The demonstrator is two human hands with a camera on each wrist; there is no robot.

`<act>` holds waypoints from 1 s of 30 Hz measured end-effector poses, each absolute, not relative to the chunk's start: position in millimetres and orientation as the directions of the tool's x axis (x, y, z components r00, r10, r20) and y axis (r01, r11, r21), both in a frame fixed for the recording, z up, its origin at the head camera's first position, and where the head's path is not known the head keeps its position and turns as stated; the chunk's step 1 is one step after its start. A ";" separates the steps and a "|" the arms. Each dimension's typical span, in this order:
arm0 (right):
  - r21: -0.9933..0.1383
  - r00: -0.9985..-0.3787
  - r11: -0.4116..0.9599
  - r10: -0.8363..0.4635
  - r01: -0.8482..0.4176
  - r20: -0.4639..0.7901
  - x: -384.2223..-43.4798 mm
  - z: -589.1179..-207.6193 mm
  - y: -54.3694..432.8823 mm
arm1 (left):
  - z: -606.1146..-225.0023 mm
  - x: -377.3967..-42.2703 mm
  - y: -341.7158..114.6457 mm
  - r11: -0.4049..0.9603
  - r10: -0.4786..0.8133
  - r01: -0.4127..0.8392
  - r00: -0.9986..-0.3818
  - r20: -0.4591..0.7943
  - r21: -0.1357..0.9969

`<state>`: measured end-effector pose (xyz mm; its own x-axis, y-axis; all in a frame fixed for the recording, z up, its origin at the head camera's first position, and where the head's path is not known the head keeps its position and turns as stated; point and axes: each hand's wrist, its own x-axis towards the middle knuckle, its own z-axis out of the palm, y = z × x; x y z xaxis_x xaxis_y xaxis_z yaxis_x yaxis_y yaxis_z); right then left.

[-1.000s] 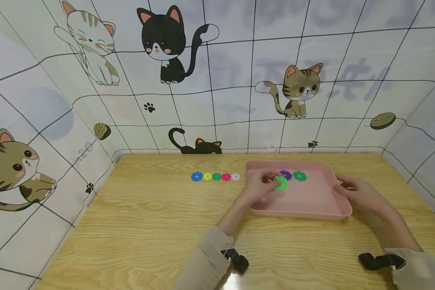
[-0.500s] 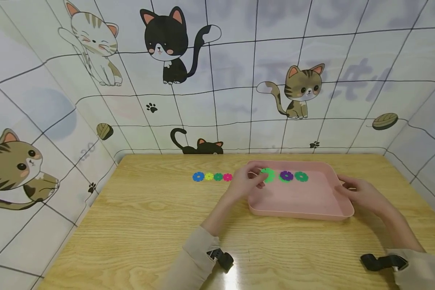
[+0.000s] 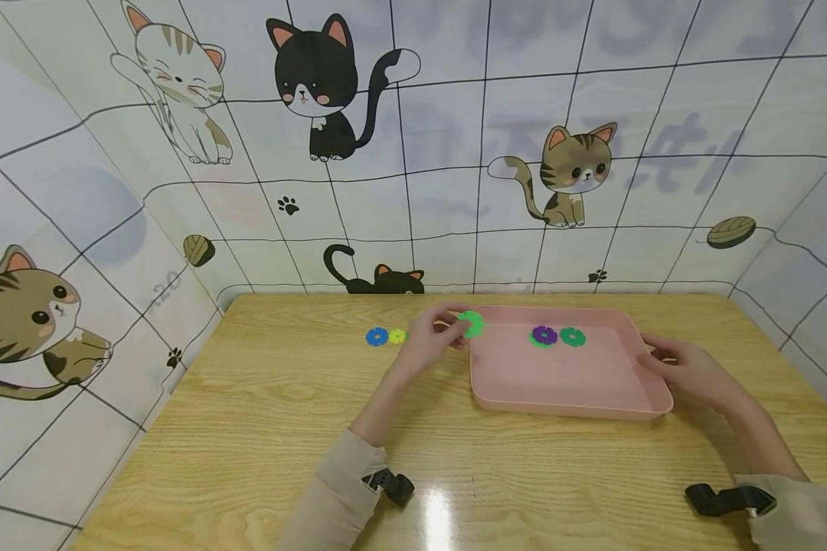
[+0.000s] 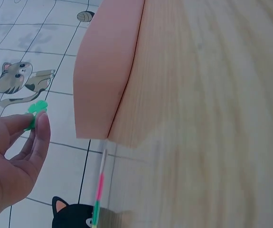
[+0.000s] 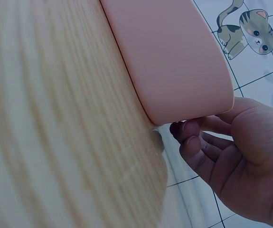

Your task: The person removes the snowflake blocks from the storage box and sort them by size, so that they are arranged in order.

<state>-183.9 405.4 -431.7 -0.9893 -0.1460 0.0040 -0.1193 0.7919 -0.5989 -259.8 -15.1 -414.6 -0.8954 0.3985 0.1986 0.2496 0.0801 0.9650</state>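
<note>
My left hand (image 3: 429, 338) pinches a bright green flower-shaped disc (image 3: 474, 321) between thumb and fingers, raised over the left rim of a pink tray (image 3: 572, 383). The left wrist view shows the held disc (image 4: 39, 106) clear of the tabletop. My right hand (image 3: 689, 369) grips the tray's right side, its thumb over the rim and its other fingers against the outer wall. Inside the tray, a purple disc (image 3: 550, 334) overlaps a bright green one, beside a darker green disc (image 3: 566, 337).
Left of the tray, a blue disc (image 3: 370, 337) and a yellow disc (image 3: 393, 334) lie in a row on the wooden table (image 3: 262, 413). My left hand hides the row's other discs in the head view; pink (image 4: 99, 186) shows edge-on in the left wrist view. A cat-patterned wall stands behind.
My left hand has moved left with the bright green disc, from inside the tray to its left rim. Another bright green disc remains beneath the purple one. The right hand has kept its grip.
</note>
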 end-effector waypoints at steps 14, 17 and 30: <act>-0.605 -0.989 0.788 -0.147 -0.118 0.002 -182.2 -430.7 406.0 | -414.0 -268.3 -62.9 0.130 0.262 0.184 -0.954 0.145 0.974; -0.604 -0.989 0.788 -0.150 -0.120 0.002 -182.6 -431.2 405.7 | -414.5 -270.4 -72.1 0.136 0.244 0.186 -0.958 0.149 0.973; -0.596 -0.990 0.796 -0.138 -0.108 -0.005 -183.5 -431.5 405.4 | -416.0 -276.9 -115.5 0.224 0.138 0.125 -0.986 0.096 0.966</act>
